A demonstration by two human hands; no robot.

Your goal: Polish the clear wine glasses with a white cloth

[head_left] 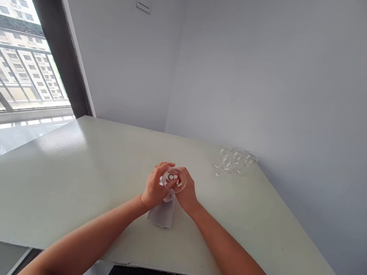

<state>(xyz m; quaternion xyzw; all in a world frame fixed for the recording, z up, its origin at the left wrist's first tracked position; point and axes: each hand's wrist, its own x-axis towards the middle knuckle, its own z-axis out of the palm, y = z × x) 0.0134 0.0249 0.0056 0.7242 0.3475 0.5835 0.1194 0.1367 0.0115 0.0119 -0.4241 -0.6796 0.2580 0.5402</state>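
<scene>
A pale surface [66, 177] is seen beside a window [25, 44], and a cluster of clear glasses [234, 161] is grouped near its far right corner. Near the middle, a white cloth [163, 212] is bunched against the surface and drawn up between the hands. A clear glass [174, 180] is held just above the cloth, gripped by the left hand [155, 186] with curled fingers and cupped by the right hand [188, 192].
</scene>
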